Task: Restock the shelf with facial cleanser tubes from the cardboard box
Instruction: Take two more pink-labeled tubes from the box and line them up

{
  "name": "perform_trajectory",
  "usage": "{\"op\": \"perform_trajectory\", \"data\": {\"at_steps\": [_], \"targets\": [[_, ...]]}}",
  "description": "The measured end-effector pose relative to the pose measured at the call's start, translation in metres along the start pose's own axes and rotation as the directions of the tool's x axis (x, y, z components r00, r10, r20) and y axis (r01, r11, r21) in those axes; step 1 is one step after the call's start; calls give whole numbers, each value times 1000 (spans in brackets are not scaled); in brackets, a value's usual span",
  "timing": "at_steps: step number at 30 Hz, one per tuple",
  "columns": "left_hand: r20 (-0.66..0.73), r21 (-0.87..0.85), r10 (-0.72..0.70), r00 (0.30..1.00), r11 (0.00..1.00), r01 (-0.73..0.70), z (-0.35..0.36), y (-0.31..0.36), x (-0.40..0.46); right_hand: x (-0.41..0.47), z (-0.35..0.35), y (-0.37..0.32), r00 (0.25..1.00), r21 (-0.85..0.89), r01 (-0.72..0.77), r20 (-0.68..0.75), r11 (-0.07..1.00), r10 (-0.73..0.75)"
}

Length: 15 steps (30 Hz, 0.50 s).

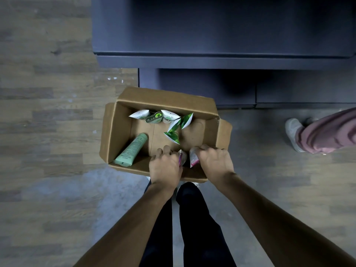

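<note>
While both hands worked at the near edge of the open brown cardboard box (123, 132), the left hand (165, 164) curled round a white-and-pink facial cleanser tube (181, 158) and the right hand (213, 160) gripped a second white-and-pink tube (193, 158) just beside it. Both tubes stood against the box's near wall, toward its right corner. A pale green plastic tube (132, 149) lay flat along the left wall, its crimped end in the near left corner. Several more tubes stood or leaned along the far wall: two white ones (139, 114), a dark green one (154, 117), and green-and-white ones (176, 126) nearer the middle of the floor. The dark blue-grey shelf unit (221, 60) stood just beyond the box's far edge, its boards bare where visible.

Such tubes were probably light and soft-walled, liable to dent or slide if squeezed hard. A hold round the middle of the body, or near the stiffer cap, would likely serve best. Someone's pink trouser leg and grey shoe (293, 132) stood well apart at the right.
</note>
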State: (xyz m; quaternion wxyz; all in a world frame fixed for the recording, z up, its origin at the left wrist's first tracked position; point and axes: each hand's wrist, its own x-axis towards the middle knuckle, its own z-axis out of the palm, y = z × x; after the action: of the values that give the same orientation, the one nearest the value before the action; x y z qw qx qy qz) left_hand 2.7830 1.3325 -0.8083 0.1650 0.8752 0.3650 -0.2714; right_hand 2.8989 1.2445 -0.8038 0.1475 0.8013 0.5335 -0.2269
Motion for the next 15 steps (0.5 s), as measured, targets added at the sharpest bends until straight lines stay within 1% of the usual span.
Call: {"op": "perform_trajectory", "data": {"at_steps": [2,4,7,10,12,15], "targets": [[63,50,-41,997,998,38,2,2,6,0,-2,1,998,18,26,-56,999,-25],[88,38,-83,993,996,80,5,2,12,-1,-4,0,993,48,59,-106,997,-53],[82,-74,-110,991,990,116,0,5,16,-2,-9,0,989,85,67,-138,994,-55],[85,-192,-143,986,969,157,-18,8,9,-9,-26,5,987,58,47,-158,997,-37],[72,-241,-129,989,960,143,-35,8,4,-16,-41,11,985,17,24,-174,1000,-20],[28,-289,-73,997,954,78,-68,7,-5,-32,-74,22,968,21,-2,-252,1000,7]]}}
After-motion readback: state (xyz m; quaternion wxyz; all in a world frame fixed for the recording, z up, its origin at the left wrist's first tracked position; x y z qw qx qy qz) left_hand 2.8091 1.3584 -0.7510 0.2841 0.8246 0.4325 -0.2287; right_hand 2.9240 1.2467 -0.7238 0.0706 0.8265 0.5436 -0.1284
